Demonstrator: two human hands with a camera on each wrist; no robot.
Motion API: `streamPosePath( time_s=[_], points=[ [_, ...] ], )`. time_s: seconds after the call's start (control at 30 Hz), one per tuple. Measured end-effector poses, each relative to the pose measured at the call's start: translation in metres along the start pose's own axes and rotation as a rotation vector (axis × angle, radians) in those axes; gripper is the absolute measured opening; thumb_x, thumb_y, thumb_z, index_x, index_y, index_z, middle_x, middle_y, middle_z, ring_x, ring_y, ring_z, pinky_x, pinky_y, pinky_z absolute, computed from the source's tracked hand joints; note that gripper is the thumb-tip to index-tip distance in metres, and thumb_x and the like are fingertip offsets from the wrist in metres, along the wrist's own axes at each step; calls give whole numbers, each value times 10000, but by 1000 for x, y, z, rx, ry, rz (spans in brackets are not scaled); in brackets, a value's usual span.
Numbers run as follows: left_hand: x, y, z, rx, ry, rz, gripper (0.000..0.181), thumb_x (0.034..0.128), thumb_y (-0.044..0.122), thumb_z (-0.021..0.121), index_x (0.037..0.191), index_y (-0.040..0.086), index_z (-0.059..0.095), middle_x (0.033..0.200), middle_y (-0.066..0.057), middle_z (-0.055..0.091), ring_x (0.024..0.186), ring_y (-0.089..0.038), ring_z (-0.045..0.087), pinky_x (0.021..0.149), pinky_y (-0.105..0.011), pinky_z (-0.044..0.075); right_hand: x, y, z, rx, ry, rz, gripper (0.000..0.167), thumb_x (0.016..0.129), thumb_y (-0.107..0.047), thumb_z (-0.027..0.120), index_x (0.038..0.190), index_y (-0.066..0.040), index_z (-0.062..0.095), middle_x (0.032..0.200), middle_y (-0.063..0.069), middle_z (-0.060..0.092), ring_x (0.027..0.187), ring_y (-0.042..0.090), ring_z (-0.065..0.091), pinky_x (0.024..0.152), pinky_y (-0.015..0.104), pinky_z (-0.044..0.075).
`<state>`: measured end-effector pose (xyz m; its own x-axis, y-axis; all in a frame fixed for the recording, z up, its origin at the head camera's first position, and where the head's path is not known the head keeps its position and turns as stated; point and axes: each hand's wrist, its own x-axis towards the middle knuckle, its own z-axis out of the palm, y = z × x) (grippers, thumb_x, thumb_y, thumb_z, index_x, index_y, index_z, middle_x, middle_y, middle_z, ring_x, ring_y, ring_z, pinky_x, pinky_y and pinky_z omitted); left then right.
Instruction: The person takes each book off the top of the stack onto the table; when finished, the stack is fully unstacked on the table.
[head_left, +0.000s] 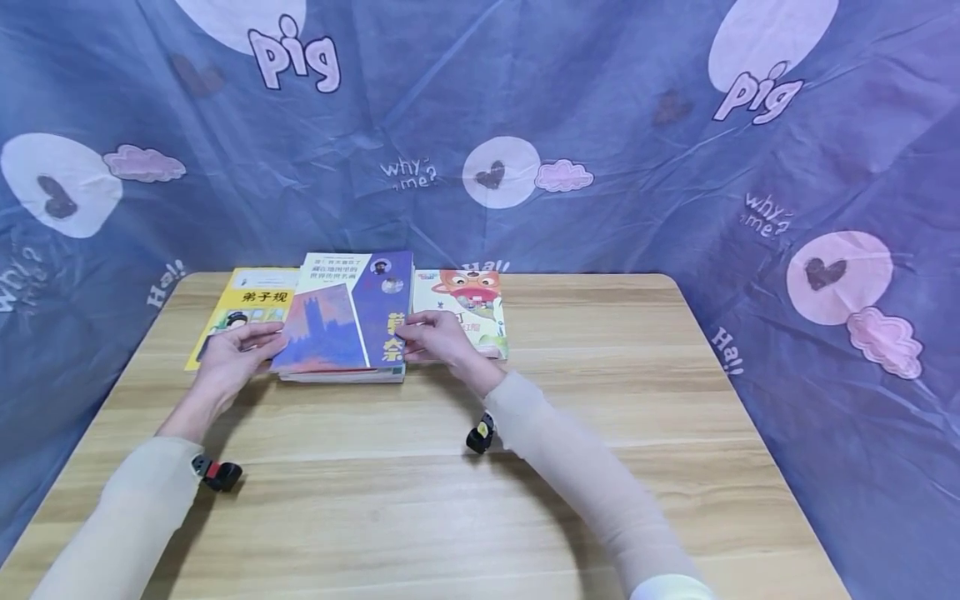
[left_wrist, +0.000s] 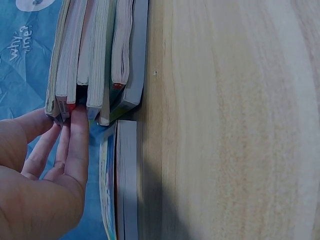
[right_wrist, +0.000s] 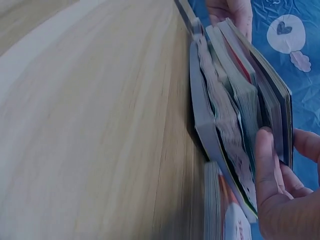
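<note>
A stack of books lies at the back of the table, topped by a purple-and-white book with a painted tower on its cover. My left hand grips the left edge of the upper books, thumb above and fingers at their page edges in the left wrist view. On the opposite edge, my right hand pinches the upper books between thumb and fingers. Page edges of the stack fan slightly apart in the right wrist view. How many books each hand holds cannot be told exactly.
A yellow book lies left of the stack, partly covered by it. To the right lies a book with an orange animal on its cover. Behind the wooden table hangs a blue printed cloth.
</note>
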<state>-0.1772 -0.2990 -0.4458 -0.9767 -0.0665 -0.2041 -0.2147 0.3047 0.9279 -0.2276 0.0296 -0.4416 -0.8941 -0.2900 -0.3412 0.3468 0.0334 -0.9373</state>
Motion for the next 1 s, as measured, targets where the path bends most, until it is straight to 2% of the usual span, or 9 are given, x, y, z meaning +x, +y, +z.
streamPosePath(
  time_s=[0.2, 0.4, 0.57, 0.7, 0.77, 1.0],
  points=[
    [-2, -3, -1, -24, 6, 5, 527, 1020, 251, 723, 1478, 35, 576, 926, 323, 691, 856, 104, 684, 758, -120, 616, 3, 3, 8, 4, 31, 7, 485, 934, -92, 790, 1367, 40, 615, 870, 30, 714, 680, 110, 692, 787, 336, 675],
    [-1, -3, 0, -58, 14, -3, 501, 1006, 244, 743, 1443, 45, 603, 928, 306, 703, 844, 79, 700, 766, -133, 623, 5, 6, 5, 30, 26, 5, 508, 939, -68, 782, 1393, 50, 586, 855, 33, 718, 675, 113, 693, 706, 271, 670],
    [-2, -4, 0, -77, 8, -23, 496, 1025, 271, 715, 1449, 43, 597, 914, 300, 708, 830, 65, 695, 757, -155, 635, 2, 6, 3, 19, 34, -3, 483, 940, -68, 780, 1377, 41, 605, 858, 27, 710, 684, 113, 690, 701, 270, 671],
    [-2, -5, -1, -151, -20, -47, 519, 1040, 282, 686, 1476, 28, 562, 906, 255, 734, 821, 26, 721, 771, -193, 652, -1, 5, -3, 9, 51, -15, 432, 945, -52, 760, 1350, 35, 634, 846, 5, 693, 672, 97, 666, 616, 216, 642],
    [-3, -5, -1, -174, -37, -49, 481, 1036, 268, 694, 1453, 54, 586, 909, 233, 745, 826, 12, 735, 775, -208, 657, -3, 3, -7, 6, 60, -18, 433, 946, -44, 751, 1354, 37, 633, 841, -7, 685, 668, 86, 652, 583, 191, 621],
    [-3, -7, -1, -158, -54, -16, 312, 990, 240, 764, 1290, 184, 696, 960, 232, 721, 863, 28, 732, 760, -214, 659, -13, -2, -22, 22, 60, -5, 497, 946, -23, 730, 1421, 25, 592, 823, -16, 683, 674, 74, 642, 574, 187, 604]
  ],
)
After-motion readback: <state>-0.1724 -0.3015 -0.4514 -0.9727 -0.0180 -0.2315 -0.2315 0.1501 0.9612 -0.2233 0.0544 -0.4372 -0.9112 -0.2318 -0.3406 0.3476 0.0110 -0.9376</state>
